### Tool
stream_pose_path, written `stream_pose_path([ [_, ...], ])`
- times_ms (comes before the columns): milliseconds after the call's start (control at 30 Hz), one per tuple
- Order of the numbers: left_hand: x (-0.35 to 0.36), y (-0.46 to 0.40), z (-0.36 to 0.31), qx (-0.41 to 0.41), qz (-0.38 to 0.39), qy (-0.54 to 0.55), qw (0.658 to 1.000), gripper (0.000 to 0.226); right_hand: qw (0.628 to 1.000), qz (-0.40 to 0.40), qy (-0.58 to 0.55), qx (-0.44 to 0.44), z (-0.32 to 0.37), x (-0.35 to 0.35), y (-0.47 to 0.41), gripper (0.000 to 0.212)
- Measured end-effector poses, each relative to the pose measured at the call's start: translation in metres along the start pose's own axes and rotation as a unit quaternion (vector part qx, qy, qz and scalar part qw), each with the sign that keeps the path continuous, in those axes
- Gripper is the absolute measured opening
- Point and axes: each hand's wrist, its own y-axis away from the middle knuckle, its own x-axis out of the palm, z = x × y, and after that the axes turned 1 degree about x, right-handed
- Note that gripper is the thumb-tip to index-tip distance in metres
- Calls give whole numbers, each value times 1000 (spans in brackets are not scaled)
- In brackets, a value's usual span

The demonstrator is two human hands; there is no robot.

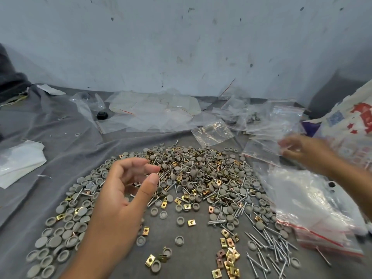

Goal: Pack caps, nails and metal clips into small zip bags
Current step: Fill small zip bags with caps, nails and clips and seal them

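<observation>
The mixed heap of caps [193,172], nails [267,250] and metal clips [227,256] lies spread under the left hand [122,198], ready for picking. Its fingers [149,168] hover loosely curled, apparently empty. The right hand [302,150], blurred, pinches a zip bag [281,127] from the stack beside it; its grip detail is unclear.

A broad heap of caps [193,170], nails [267,252] and metal clips [227,256] covers the middle of the grey cloth [66,158]. Bare cloth shows along the left, and in a small patch near the front [199,228]. Zip bags [310,214] crowd the right side, and loose plastic sheets [153,111] lie along the wall [181,47] behind. The left hand [120,200] hovers over the heap's left part; the right hand [302,150] blocks the bags.
</observation>
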Motion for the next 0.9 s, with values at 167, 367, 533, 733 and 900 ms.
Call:
stream_pose_path([
  [167,0,3,-2,-5,-4,-13,1000,28,990,126,70,-6,-32,26,106,47],
  [367,4,6,-2,-5,4,-15,1000,27,1000,2,12,7,-23,21,116,32],
  [533,12,7,-2,-12,22,-28,999,24,983,-119,-137,16,40,-12,121,27],
  [733,37,20,-13,3,130,-38,991,30,915,53,-393,-78,166,32,133,32],
  [900,39,22,-14,64,129,-136,980,31,843,51,-533,-47,211,75,125,18],
])
